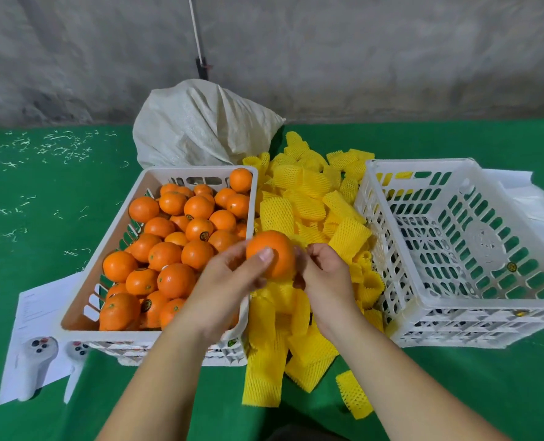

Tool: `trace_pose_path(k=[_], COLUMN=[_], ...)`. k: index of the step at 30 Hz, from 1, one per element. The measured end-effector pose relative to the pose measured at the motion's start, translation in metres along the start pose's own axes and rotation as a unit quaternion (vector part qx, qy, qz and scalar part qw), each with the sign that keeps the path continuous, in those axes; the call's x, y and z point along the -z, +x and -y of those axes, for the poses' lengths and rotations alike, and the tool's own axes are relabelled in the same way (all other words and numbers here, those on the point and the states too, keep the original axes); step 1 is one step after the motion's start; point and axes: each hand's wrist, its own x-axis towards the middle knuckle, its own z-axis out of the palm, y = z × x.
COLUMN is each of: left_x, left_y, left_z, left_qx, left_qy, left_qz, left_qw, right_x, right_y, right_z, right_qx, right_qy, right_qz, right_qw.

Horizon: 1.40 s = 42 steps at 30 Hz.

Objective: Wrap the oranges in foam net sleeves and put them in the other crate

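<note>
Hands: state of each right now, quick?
Left hand: grips a bare orange, thumb across its front.
Right hand: fingers curled beside the orange, seemingly pinching a yellow foam sleeve; the grip itself is hidden.

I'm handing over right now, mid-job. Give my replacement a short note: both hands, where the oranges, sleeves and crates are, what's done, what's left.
Left hand holds one bare orange above the sleeve pile.
Right hand is at the orange's right side, pinching at a yellow foam net sleeve just under it; grip partly hidden.
Left crate holds the unwrapped oranges.
Sleeve pile lies between the crates.
Right crate holds no oranges.
Done: no orange packed yet.
Left: sleeve this orange, place it in the right crate, repeat for the rest.
</note>
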Motion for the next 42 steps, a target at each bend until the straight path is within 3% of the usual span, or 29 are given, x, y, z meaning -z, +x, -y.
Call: trace_pose_path(k=[3,8,11,15,18,23,27,30,35,38,42], left_x=[-0.021,-0.019,-0.021,-0.022,-0.024,-0.035,-0.04,-0.047,-0.025,-0.025,-0.036], left_y=[-0.016,-0.019,-0.015,-0.015,-0.012,-0.006,-0.005,-0.005,-0.004,-0.003,-0.003], left_z=[0.004,0.006,0.009,0.019,0.019,0.012,0.01,0.013,0.024,0.026,0.023], left_qx=[0.016,-0.031,-0.023,-0.013,-0.019,-0.063,-0.126,-0.119,-0.141,-0.173,-0.199], left_qy=[-0.144,-0.164,-0.131,-0.096,-0.077,-0.088,-0.047,-0.044,0.163,0.187,0.144], left_qz=[0.079,0.157,0.107,0.069,-0.005,-0.089,-0.099,-0.107,-0.035,-0.093,-0.171], left_qw=[0.986,0.973,0.985,0.993,0.997,0.99,0.986,0.986,0.976,0.962,0.954], right_x=[-0.003,0.005,0.016,0.031,0.043,0.041,0.04,0.03,0.032,0.036,0.036], right_y=[-0.003,-0.007,-0.007,-0.005,-0.005,-0.018,-0.022,-0.024,-0.017,-0.016,-0.022], right_z=[0.015,0.028,0.034,0.043,0.046,0.039,0.039,0.04,0.054,0.061,0.063], right_qx=[0.003,0.074,0.059,0.059,0.131,0.228,0.307,0.359,0.362,0.377,0.462], right_qy=[0.07,0.046,0.023,-0.111,-0.207,-0.228,-0.248,-0.294,-0.317,-0.359,-0.407], right_qz=[-0.017,-0.003,0.043,0.107,0.103,0.064,0.007,-0.023,0.024,0.056,0.057], right_qw=[0.997,0.996,0.997,0.986,0.964,0.945,0.919,0.886,0.876,0.852,0.786])
